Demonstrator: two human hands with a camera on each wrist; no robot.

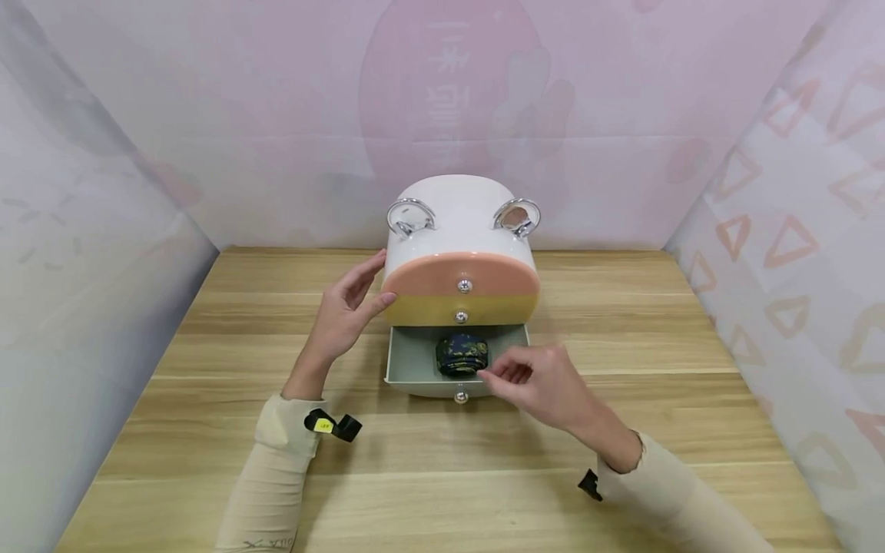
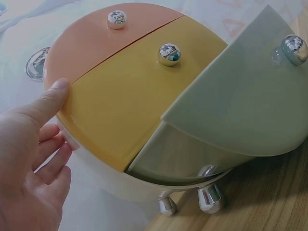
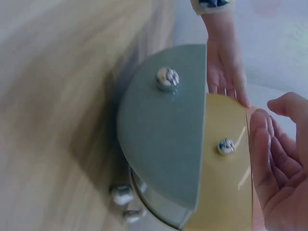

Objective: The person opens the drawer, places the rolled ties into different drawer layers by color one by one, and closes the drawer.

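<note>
A small drawer cabinet (image 1: pixel 458 196) has an orange top drawer (image 1: pixel 429 274), a yellow middle drawer (image 1: pixel 422 311) and a grey-green bottom drawer (image 1: pixel 415 369). Only the bottom drawer is pulled out. Inside it lies a dark blue, rounded item (image 1: pixel 462 355) with a green and yellow pattern; its kind is unclear. My left hand (image 1: pixel 340 315) rests against the cabinet's left side, thumb on the front edge. Above the drawer's right front corner is my right hand (image 1: pixel 546 384), fingers loosely bent close to the patterned item. Nothing shows between thumb and fingers in the right wrist view.
Round silver knobs (image 1: pixel 461 397) stick out from the drawer fronts. Two chrome rings (image 1: pixel 411 217) stand on top, and short silver feet (image 2: pixel 211 198) hold the cabinet above the wooden table (image 1: pixel 276 269). Printed cloth walls (image 1: pixel 276 115) enclose the back and sides.
</note>
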